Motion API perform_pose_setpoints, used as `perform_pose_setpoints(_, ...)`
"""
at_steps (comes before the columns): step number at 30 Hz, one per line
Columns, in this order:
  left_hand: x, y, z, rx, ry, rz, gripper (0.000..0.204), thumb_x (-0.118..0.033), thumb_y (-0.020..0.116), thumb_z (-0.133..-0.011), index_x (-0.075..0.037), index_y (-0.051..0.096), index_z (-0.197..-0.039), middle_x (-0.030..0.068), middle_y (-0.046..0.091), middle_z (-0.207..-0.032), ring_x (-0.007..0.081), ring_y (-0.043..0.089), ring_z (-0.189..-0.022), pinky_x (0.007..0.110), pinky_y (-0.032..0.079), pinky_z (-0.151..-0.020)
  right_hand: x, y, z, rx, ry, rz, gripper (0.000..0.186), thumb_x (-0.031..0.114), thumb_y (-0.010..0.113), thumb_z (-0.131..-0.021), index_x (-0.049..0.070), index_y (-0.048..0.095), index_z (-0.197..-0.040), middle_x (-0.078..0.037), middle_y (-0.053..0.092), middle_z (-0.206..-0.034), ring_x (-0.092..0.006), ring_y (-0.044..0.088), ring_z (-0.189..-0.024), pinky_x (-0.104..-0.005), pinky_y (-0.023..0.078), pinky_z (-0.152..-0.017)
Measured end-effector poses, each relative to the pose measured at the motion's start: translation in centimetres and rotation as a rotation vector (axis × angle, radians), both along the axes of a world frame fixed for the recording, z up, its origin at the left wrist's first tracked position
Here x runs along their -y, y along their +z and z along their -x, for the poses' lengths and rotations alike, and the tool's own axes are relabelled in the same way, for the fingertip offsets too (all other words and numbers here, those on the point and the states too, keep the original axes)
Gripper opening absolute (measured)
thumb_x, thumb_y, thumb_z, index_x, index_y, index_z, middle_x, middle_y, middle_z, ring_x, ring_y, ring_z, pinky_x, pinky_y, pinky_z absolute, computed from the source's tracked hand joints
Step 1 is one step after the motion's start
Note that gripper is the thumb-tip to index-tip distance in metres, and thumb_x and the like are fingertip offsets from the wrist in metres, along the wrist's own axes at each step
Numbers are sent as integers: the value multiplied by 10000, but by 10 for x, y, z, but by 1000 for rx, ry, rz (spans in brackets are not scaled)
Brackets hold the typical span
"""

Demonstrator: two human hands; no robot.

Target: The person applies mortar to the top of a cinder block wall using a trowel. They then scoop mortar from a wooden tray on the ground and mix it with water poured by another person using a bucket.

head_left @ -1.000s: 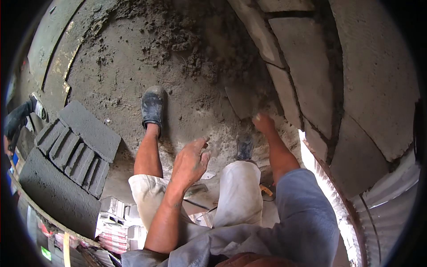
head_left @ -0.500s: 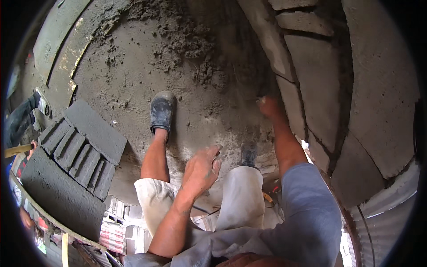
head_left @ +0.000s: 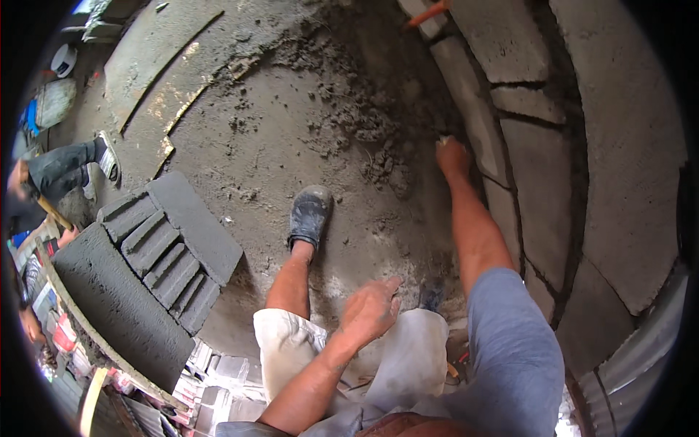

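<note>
My right hand (head_left: 451,154) is stretched forward over the dark wet mortar (head_left: 371,127), close beside a wall of pieced slabs (head_left: 535,189) with dark joints. Its fingers are closed on something too dim to make out. My left hand (head_left: 364,313) hangs above my knee, holding nothing, with its fingers loosely apart. Below it are my light shorts; my left shoe (head_left: 309,215) stands on the mortar-smeared floor. A short orange bar (head_left: 426,14) shows at the top of the wall.
Grey blocks (head_left: 171,269) are stacked at left on a board. Beyond them a co-worker's legs (head_left: 58,171) and a hand (head_left: 20,178) near a wooden handle show. Thin flat sheets (head_left: 156,62) lie at upper left, a white bucket (head_left: 64,60) farther back. Corrugated metal (head_left: 641,349) is at lower right.
My right hand has moved forward along the wall, and the flat blade seen beside it earlier is not distinguishable now. My left hand has shifted right. The view has swung, showing more at upper left.
</note>
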State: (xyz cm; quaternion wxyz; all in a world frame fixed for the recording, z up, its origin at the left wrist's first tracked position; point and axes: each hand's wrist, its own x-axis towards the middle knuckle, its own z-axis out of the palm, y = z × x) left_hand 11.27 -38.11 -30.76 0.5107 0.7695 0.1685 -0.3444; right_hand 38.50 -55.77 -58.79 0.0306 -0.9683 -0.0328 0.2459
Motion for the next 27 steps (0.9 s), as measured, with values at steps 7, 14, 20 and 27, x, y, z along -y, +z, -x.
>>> perform_pose_setpoints(7, 8, -7, 7, -3, 25, 23, 361, -159, 556, -879, -42, 623, -1215, 207, 644, -1198, 393, 597, -1123, 468, 479, -952, -21, 73, 9, -14, 16, 42, 334, 313, 584, -960, 26, 603, -1129, -187, 685, -1058, -373, 654, -1019, -498, 515, -867)
perform_pose_setpoints(14, 1, -8, 9, -70, 106, 72, 396, -157, 548, -851, -41, 615, -1225, 216, 657, -1166, 391, 614, -1108, 477, 479, -943, -103, 160, 29, 101, 155, -234, 360, 368, 620, -914, 49, 634, -1080, -206, 691, -1008, -412, 644, -983, -519, 506, -825)
perform_pose_setpoints(20, 19, -25, 5, 5, 27, -40, 311, -173, 546, -853, -15, 643, -1102, 239, 684, -1013, 426, 658, -946, 497, 529, -787, -201, 330, 81, 67, 320, -686, 300, 253, 558, -933, 29, 650, -1109, -202, 679, -1029, -395, 652, -942, -485, 505, -815)
perform_pose_setpoints(27, -8, -19, 21, -51, 205, 37, 347, -198, 553, -885, -70, 622, -1200, 217, 657, -1169, 384, 617, -1098, 464, 474, -938, -347, 479, 234, -185, 841, -1326, 345, 118, 545, -862, -16, 556, -1180, -208, 580, -1120, -345, 570, -1019, -468, 462, -869)
